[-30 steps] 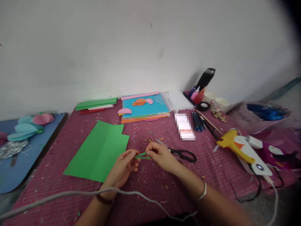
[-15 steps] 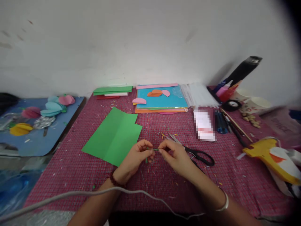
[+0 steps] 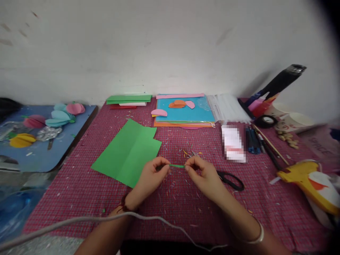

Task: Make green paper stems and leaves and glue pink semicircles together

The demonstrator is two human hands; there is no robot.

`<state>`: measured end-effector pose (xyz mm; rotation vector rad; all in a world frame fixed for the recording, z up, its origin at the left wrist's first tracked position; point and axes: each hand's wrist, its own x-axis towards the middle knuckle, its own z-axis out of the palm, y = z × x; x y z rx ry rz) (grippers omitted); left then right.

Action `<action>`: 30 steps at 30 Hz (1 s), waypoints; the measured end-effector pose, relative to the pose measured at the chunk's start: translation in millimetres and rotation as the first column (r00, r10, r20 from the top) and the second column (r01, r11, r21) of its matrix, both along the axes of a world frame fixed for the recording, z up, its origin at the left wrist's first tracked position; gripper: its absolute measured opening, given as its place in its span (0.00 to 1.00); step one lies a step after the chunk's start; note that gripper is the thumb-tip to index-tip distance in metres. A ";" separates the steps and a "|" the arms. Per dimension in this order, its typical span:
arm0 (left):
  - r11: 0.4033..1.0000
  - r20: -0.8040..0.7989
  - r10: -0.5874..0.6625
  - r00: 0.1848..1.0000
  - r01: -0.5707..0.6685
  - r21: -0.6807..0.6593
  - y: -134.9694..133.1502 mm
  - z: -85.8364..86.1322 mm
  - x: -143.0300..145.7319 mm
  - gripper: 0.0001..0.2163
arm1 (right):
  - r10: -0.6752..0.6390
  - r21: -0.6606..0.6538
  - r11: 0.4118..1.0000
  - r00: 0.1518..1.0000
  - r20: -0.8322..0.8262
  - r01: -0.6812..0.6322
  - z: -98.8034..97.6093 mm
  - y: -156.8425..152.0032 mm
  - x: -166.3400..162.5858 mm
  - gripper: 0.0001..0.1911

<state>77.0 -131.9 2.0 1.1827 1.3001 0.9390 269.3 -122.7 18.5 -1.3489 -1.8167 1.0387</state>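
Observation:
Between my two hands a thin green paper strip (image 3: 177,165) is stretched out nearly level above the cloth. My left hand (image 3: 154,174) pinches its left end, and my right hand (image 3: 203,174) pinches the right end; both are closed at the fingertips. Left of them lies a large sheet of green paper (image 3: 127,152) with a crease and a notched corner. Black-handled scissors (image 3: 233,181) rest partly hidden under my right hand, so most of their blades cannot be seen.
A yellow hot glue gun (image 3: 300,171) lies at the right, near black tape (image 3: 265,121) and pens (image 3: 252,140). Coloured paper (image 3: 186,113) sits at the back. A white cable (image 3: 87,219) crosses the front. Paper fruits (image 3: 22,140) are on the blue board (image 3: 47,159) at left.
My hands have drawn a little apart, and more of the green strip shows between them. The left hand's fingers have straightened its end, which hung down before.

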 end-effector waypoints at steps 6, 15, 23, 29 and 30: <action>0.989 0.099 -0.080 0.992 0.091 -0.118 -0.2 -1.0 -1.0 0.06 | -0.017 -0.037 0.999 1.000 -0.022 0.016 -7.5 4.3 2.0 0.06; 0.995 -0.117 -0.019 0.993 0.030 0.094 -2.6 -2.1 6.0 0.04 | 0.151 0.262 0.949 0.981 0.118 -0.177 0.4 -5.0 -8.7 0.07; 0.976 -0.251 -0.032 0.968 0.084 0.202 -6.2 -12.1 9.3 0.04 | 0.069 0.278 0.942 0.922 0.380 -0.186 -13.2 -6.9 -22.8 0.05; 0.970 -0.227 -0.024 0.974 0.078 0.231 -7.3 -14.6 12.2 0.05 | 0.042 0.275 0.946 0.904 0.425 -0.173 -21.1 -6.7 -26.6 0.07; 0.972 -0.202 -0.023 0.979 0.068 0.223 -7.3 -14.0 12.7 0.05 | 0.038 0.281 0.943 0.899 0.436 -0.176 -21.7 -6.8 -26.9 0.07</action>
